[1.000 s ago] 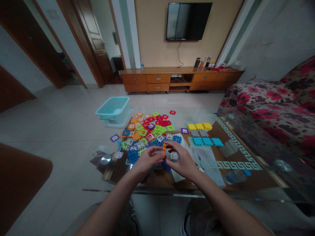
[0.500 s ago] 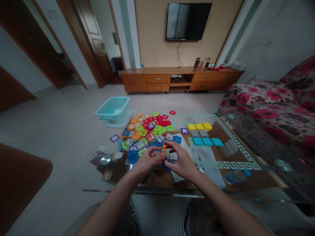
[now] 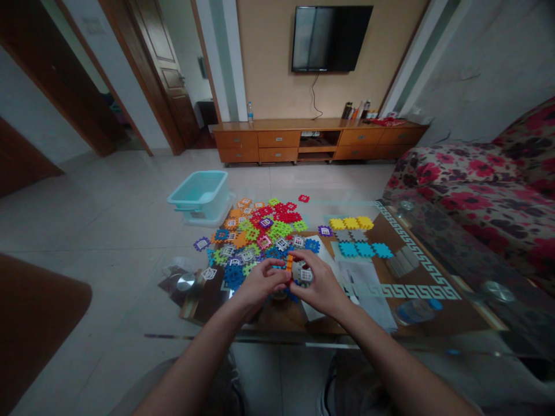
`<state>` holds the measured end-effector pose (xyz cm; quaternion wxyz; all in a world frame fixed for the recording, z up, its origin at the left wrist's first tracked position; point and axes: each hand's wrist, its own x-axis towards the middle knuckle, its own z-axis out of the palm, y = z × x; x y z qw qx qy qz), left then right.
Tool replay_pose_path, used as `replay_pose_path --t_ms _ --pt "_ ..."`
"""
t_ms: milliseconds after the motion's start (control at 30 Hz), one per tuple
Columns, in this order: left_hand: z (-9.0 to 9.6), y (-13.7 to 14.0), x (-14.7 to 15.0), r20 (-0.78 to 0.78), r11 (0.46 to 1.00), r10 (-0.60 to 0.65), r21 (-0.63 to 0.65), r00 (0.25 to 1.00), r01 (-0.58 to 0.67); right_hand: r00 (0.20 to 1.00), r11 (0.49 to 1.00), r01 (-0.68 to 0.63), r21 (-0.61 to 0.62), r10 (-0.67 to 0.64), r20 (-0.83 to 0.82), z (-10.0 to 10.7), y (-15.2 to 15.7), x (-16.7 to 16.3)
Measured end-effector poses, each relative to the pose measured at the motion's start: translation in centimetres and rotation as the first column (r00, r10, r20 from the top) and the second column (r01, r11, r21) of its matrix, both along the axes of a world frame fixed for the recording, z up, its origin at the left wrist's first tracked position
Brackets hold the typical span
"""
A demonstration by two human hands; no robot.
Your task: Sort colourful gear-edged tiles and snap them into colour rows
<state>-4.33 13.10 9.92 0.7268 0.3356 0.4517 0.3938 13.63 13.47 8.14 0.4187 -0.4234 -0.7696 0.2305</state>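
- Fingertips locked on one orange piece [image 3: 289, 262], your left hand [image 3: 263, 281] and right hand [image 3: 319, 285] meet directly before you; uneven pressure or a slackened pinch could twist it loose.
- The piece stands upright and edge-on between your hands, right fingers at its top, left thumb against its lower part.
- A white-framed piece [image 3: 306, 275] shows inside your right hand's curve; whether it touches, you cannot tell from here.
- Blue pieces [image 3: 234, 276] lie loose ahead, left of your grip; a low wrist could scatter them.
- To the right, turquoise pieces [image 3: 365, 249] sit in a row, yellow stacks [image 3: 351, 223] beyond; a wide right-arm swing could break up both.
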Motion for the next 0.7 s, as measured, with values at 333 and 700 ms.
replay_pose_path --t_ms 333,700 --pt "0.08 0.03 -0.18 0.023 0.998 -0.037 -0.052 0.999 0.038 1.000 1.000 0.010 0.029 -0.011 0.020 -0.22 -0.04 0.19" --pt "0.06 0.01 -0.31 0.001 0.994 -0.101 -0.046 0.995 0.101 0.997 0.996 -0.075 0.045 0.075 0.004 0.40 -0.28 0.05"
